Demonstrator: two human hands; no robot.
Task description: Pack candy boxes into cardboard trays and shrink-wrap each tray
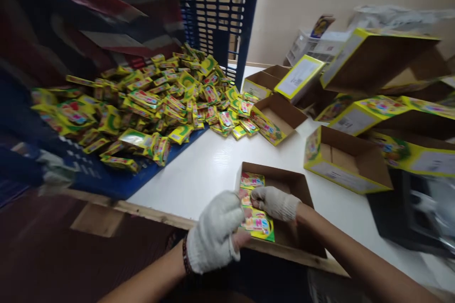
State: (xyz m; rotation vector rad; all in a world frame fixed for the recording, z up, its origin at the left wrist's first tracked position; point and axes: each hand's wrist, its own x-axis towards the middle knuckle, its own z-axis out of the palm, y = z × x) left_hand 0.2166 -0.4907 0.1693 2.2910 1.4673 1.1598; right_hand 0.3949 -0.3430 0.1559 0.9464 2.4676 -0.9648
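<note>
A blue crate (216,14) at upper left spills a heap of yellow sachets (156,99) onto the white table (213,165). Empty cartons (348,156) crowd the right. At lower centre, an open carton (284,184) is being filled: the gloved left hand (213,232) and right hand (275,202) both close on sachets (258,220) there. Seating them flat seems next; nothing obstructs.

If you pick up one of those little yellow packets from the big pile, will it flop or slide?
A small yellow packet probably feels light and bendy: they lie crumpled every which way in the heap. The glossy wrappers look slippery, so pushing one may set its neighbours sliding.
</note>
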